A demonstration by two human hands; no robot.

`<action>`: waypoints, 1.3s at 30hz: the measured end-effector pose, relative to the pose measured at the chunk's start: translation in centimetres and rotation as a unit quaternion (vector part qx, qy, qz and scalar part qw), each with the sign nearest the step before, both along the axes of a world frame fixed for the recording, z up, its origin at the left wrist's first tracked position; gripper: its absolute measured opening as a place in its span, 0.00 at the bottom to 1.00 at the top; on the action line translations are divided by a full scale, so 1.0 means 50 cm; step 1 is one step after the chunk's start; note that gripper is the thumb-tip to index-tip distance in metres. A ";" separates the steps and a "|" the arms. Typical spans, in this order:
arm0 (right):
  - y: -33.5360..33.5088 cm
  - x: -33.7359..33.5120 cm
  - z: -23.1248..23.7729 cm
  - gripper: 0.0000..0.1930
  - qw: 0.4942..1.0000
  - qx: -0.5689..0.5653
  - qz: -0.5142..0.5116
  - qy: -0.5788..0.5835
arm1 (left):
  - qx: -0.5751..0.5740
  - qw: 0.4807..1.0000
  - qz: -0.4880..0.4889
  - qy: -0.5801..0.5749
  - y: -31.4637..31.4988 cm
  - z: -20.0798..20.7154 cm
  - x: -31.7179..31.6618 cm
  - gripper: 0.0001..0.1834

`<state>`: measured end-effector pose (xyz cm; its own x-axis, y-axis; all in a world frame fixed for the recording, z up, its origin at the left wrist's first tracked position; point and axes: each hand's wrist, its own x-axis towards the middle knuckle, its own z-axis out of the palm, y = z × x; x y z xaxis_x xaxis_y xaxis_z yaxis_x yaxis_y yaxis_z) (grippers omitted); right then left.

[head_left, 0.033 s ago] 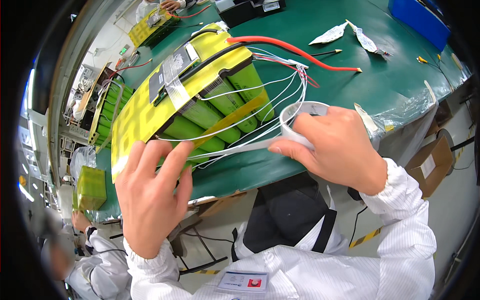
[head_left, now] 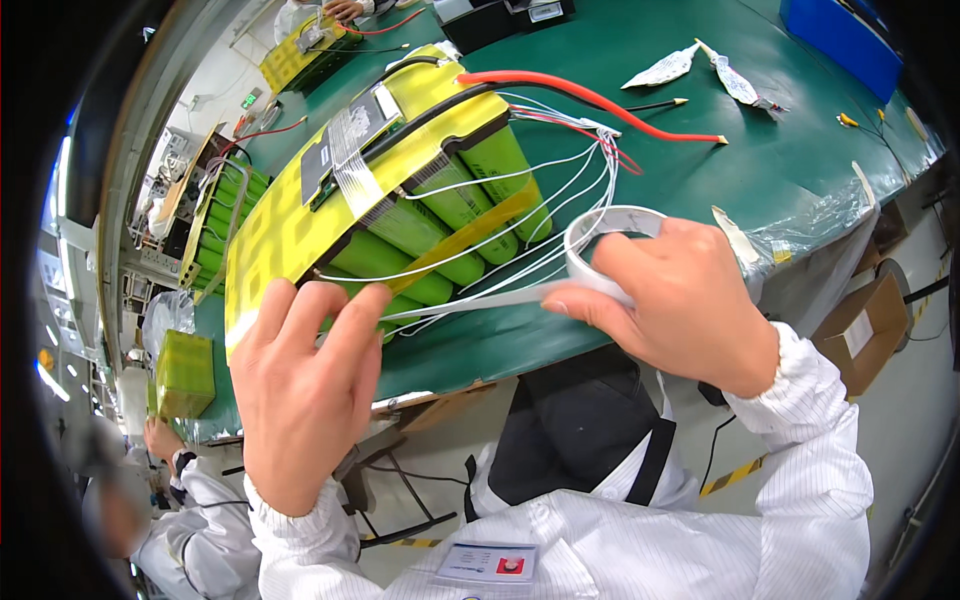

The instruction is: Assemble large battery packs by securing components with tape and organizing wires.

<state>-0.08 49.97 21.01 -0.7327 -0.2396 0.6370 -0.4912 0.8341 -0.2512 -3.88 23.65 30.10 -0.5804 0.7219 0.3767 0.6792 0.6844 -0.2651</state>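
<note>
A large battery pack (head_left: 280,230) stands tilted before me, with a yellow sheet on top and rows of green cells (head_left: 425,200) along its side. My left hand (head_left: 310,370) is at the pack's near corner, its bent fingers closed around the end of a white tape strip; the fingertips are partly hidden. From there the strip (head_left: 480,300) stretches to a white tape roll (head_left: 612,215) in my right hand. My right hand (head_left: 690,300) grips the roll, with fingers inside its ring and the thumb at the strip. Thin white wires (head_left: 560,195) run behind the strip along the cells.
A thick red cable (head_left: 600,100) and a black one reach out over the green table (head_left: 720,190). Two white tubes (head_left: 735,80) and a blue bin (head_left: 840,45) lie beyond. Another pack (head_left: 225,205) stands left. A co-worker's hand (head_left: 160,440) is near a yellow block (head_left: 183,375).
Very little differs. The tape roll has tipped slightly with my right hand, and the strip's edge is turned a little. My left hand stays at the pack's corner.
</note>
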 end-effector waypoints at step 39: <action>0.023 -0.088 0.025 0.22 0.999 -0.030 -0.027 -0.006 | 0.139 0.988 -0.028 -0.066 0.103 0.015 -0.064 0.05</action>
